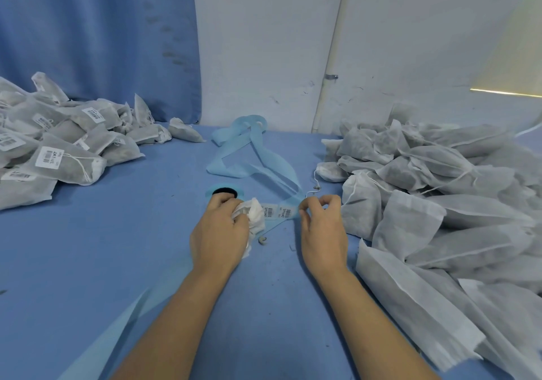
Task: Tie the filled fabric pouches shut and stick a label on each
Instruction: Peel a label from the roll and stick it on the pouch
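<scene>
Two hands work side by side near the middle of the blue worktop [117, 247], a little toward its near edge. The left hand [218, 233] is curled over a white fabric pouch [253, 213] and grips its bunched neck. Only the crumpled top shows past the fingers; the rest of it is hidden under the palm.

Just right of the pouch lies a pale blue label strip [278, 218], flat on the worktop, with two barcode labels [268, 212] on it side by side. The right hand [322, 230] has its thumb and forefinger pressed together at the right end of this strip, with the other fingers loosely curled. I cannot tell whether it pinches a label's edge or only the backing.

Behind the left hand's knuckles sits the label roll [224, 192], of which the dark core shows. From there, loose blue backing tape [249, 147] trails in loops toward the far edge. A small curled scrap [263, 241] lies on the worktop between the two hands.

Along the right edge, a big heap of grey-white filled pouches [440, 191] spreads from far to near, with no labels visible on them and thin drawstrings hanging out here and there. At the far left corner is a second heap of pouches [67, 156], many of which show white barcode labels. A blue curtain [88, 33] hangs behind the left side and a white wall [264, 42] stands behind the rest.
</scene>
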A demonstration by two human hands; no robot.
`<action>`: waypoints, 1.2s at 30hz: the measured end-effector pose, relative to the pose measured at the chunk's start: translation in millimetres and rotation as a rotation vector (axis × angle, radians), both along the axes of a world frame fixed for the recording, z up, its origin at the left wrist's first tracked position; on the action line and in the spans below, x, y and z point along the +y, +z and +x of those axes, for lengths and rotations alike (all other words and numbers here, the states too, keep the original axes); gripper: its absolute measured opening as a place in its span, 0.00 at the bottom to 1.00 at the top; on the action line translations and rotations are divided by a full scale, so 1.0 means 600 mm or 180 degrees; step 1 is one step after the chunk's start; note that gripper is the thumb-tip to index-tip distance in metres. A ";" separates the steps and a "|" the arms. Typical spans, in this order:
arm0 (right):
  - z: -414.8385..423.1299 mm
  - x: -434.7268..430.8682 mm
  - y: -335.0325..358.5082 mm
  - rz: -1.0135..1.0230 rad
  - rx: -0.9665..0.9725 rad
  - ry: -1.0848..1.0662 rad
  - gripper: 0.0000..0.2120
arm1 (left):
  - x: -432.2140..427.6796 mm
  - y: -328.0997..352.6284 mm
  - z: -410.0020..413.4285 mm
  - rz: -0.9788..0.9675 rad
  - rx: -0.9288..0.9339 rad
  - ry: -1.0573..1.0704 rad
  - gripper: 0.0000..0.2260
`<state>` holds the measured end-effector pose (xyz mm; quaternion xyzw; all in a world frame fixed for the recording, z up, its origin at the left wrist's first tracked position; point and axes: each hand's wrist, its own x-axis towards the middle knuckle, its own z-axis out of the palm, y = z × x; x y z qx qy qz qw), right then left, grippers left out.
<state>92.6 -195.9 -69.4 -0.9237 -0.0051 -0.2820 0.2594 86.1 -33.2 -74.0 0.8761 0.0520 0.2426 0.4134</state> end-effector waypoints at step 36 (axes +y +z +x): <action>-0.004 0.015 0.000 0.2914 0.0445 0.1251 0.07 | -0.005 0.032 -0.020 -0.1707 0.0279 -0.1640 0.18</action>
